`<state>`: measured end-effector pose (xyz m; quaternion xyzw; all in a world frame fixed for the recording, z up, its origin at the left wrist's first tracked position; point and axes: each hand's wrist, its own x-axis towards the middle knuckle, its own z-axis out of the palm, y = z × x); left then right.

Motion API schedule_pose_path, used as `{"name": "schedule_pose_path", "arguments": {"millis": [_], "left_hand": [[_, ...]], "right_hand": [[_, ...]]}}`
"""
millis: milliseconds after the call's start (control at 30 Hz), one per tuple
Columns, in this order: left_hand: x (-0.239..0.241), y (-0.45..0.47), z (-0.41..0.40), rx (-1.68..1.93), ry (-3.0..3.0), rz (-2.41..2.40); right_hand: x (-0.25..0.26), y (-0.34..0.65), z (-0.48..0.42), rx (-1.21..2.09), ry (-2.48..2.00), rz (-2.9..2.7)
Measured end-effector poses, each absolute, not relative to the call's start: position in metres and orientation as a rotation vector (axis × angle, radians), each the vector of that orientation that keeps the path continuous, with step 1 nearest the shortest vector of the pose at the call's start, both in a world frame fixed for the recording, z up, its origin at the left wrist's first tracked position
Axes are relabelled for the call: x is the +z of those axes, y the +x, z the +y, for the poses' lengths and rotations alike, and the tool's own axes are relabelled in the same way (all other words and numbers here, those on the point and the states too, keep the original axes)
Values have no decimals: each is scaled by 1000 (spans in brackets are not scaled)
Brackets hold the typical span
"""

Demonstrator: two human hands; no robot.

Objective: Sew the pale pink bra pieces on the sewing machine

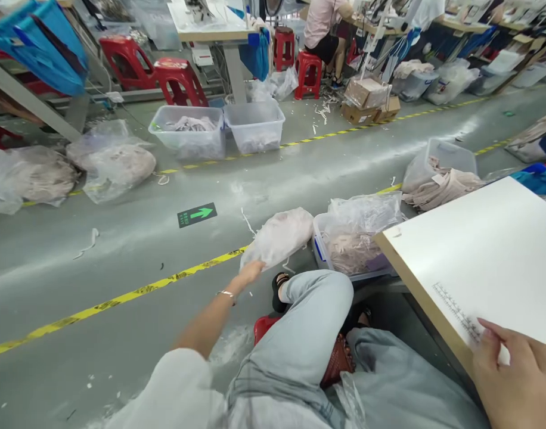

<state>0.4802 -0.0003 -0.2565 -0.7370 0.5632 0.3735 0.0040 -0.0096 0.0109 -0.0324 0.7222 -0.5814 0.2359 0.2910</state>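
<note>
My left hand (pixel 250 272) reaches down to the floor and touches the near end of a clear plastic bag (pixel 279 236) stuffed with pale fabric; its fingers are mostly hidden against the bag. My right hand (pixel 518 372) rests flat, fingers stretched, on the near edge of a white table top (pixel 483 256) over a printed ruler scale (pixel 456 310). I sit on a red stool (pixel 264 326), my knees in light blue trousers (pixel 309 333) between the two hands.
A clear bin (pixel 320 253) holding bagged fabric stands right of the bag. More bags (pixel 112 164) and bins (pixel 255 122) line the aisle beyond a yellow floor line (pixel 121 298). Red stools (pixel 179 80), sewing tables and a seated person (pixel 324 27) are at the back.
</note>
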Motion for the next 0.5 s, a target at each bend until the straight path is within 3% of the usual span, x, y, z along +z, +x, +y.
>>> {"name": "schedule_pose_path", "arguments": {"millis": [133, 367, 433, 500], "left_hand": [[-238, 488, 61, 1251, -2125, 1820], [-219, 423, 116, 1414, -1995, 1989], [-219, 413, 118, 1496, -1959, 2029], [-221, 406, 117, 1592, -1897, 2042]], "right_hand": [[-36, -2, 4, 682, 1941, -1516], [-40, 17, 6, 827, 2066, -1595], [-48, 45, 12, 907, 2205, -1642], [-64, 91, 17, 787, 2546, -1686]]}}
